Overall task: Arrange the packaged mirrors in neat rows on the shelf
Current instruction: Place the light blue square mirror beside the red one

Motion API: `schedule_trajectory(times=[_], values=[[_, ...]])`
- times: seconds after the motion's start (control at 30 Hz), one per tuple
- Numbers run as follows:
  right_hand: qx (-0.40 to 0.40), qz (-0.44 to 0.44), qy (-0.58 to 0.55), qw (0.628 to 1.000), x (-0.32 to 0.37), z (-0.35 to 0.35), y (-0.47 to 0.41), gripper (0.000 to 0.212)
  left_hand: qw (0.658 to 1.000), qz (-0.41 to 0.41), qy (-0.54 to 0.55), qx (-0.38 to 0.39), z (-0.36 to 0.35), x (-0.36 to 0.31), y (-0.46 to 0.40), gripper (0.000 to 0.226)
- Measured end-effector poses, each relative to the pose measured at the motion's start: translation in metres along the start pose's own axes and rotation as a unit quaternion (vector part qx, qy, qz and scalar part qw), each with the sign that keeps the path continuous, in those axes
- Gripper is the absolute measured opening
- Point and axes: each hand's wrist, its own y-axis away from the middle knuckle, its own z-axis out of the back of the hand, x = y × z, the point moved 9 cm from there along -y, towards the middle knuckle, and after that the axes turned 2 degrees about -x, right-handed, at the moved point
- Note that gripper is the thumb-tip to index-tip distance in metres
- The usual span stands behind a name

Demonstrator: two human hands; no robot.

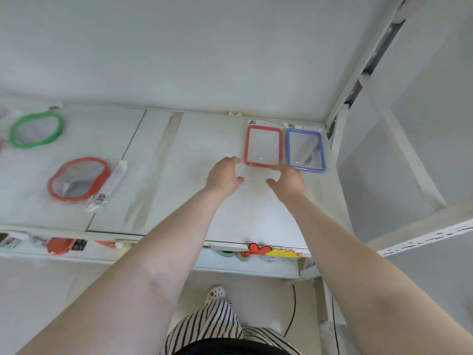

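Four packaged mirrors lie flat on the white shelf (256, 213). Two are rectangular and sit side by side at the far right corner, their long edges nearly touching: the red mirror (263, 146) on the left and the blue mirror (305, 150) on the right, just beside the shelf's right upright (335, 139). Both keep their header cards toward the back wall. The other two are rounded and lie well apart from that pair, on the left part of the shelf: a red round mirror (78, 179) nearer the front, tilted, with its barcode card pointing right, and a green round mirror (36, 128) farther back at the left edge, blurred.

Both hands are over the shelf just in front of the rectangular pair. The left hand (224, 175) is open, fingers spread and curled a little, its fingertips near the red mirror's near left corner; whether they touch the wrapper cannot be told. The right hand (288, 181) is also open, holding nothing, with its fingers at the near edge between the red and blue mirrors, partly covering the blue one's near left corner.

Below the shelf's front edge, one lower shelf (243, 265) shows orange and yellow packaged goods, blurred. One foot in a white clog (216, 294) stands on the floor below.
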Motion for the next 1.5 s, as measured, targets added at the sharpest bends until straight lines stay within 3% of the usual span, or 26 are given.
schedule_trajectory(times=[0.17, 0.4, 0.7, 0.97, 1.23, 1.5], values=[[0.092, 0.092, 0.000, 0.992, 0.058, -0.038, 0.053, 0.042, 0.997, 0.039, -0.061, -0.014, 0.044, 0.042, 0.063, 0.055], [0.141, 0.192, 0.027, 0.971, 0.141, -0.098, 0.114, 0.045, 0.988, 0.110, -0.079, -0.070, 0.103, 0.133, 0.140, 0.055], [0.155, 0.235, 0.036, 0.959, 0.251, -0.180, 0.201, 0.044, 0.980, 0.151, -0.056, -0.117, 0.176, 0.266, 0.228, 0.053], [0.182, 0.241, 0.051, 0.952, 0.360, -0.269, 0.289, 0.045, 0.976, 0.170, -0.069, -0.115, 0.257, 0.398, 0.304, 0.045], [0.198, 0.281, 0.095, 0.934, 0.446, -0.329, 0.314, 0.045, 0.968, 0.218, -0.042, -0.121, 0.303, 0.484, 0.332, 0.054], [0.202, 0.344, 0.094, 0.912, 0.532, -0.391, 0.287, 0.043, 0.955, 0.243, -0.048, -0.161, 0.350, 0.550, 0.300, 0.051]])
